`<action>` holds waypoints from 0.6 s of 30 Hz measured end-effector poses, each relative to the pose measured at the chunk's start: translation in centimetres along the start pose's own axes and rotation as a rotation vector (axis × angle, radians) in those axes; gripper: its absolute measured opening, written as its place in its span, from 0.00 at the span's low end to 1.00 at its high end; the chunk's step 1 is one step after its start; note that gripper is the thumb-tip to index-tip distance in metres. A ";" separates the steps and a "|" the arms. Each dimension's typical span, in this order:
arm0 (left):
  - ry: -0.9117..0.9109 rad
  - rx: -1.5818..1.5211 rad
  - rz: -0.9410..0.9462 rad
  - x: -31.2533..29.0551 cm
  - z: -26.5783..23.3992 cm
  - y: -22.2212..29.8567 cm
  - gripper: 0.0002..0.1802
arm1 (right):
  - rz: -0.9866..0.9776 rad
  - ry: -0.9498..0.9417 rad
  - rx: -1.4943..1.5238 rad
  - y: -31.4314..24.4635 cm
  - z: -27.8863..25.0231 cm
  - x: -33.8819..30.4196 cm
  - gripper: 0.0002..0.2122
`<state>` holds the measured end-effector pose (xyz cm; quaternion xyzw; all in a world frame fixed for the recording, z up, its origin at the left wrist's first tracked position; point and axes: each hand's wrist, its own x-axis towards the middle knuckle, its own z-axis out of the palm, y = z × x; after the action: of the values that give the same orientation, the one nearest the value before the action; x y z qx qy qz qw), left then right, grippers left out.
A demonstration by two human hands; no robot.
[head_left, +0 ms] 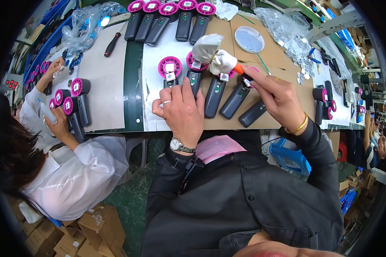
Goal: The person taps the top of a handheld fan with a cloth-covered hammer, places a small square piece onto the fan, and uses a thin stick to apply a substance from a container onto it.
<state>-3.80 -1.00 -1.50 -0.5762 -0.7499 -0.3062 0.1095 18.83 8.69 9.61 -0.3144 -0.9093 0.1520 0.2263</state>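
1. Bench: green tabletop [133,103] w/ smooth white sheet [152,107] & flat brown cardboard [302,96] on it.
2. Room: green floor [137,205] strewn w/ pale scraps; brown cardboard boxes [103,227] lower L; blue plastic stool [289,156] near bench; co-worker in white shirt [85,175] at L.
3. Writing: square white labels [170,67] on devices, too small to read; red-lit digit display [11,84] far L.
4. Matls: dark-grey plastic handheld devices [215,97] w/ round magenta rims, in rows on sheet & cardboard; crinkly clear plastic bag [283,25] upper R.
5. R hand [276,98] clamped on orange-handled tool [237,68], its lumpy white-cloth head above devices; contact unclear.
6. L hand [182,109] apart from R, fingers over device handles; can't tell if gripping.
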 end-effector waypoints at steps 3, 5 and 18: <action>0.004 -0.009 0.000 0.3 0.1 0.1 0.26 | -0.013 0.105 0.089 -0.9 -1.1 0.4 0.25; 0.004 -0.012 -0.002 0.4 -0.1 0.0 0.27 | -0.042 0.230 0.135 -1.6 -1.9 0.8 0.24; 0.017 -0.002 0.033 0.8 -0.4 -0.2 0.27 | 0.116 0.013 0.129 0.7 -0.2 0.1 0.21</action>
<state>-4.27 -0.67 -0.81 -0.5859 -0.7391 -0.3100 0.1201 19.22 9.34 9.57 -0.3524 -0.8763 0.2212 0.2428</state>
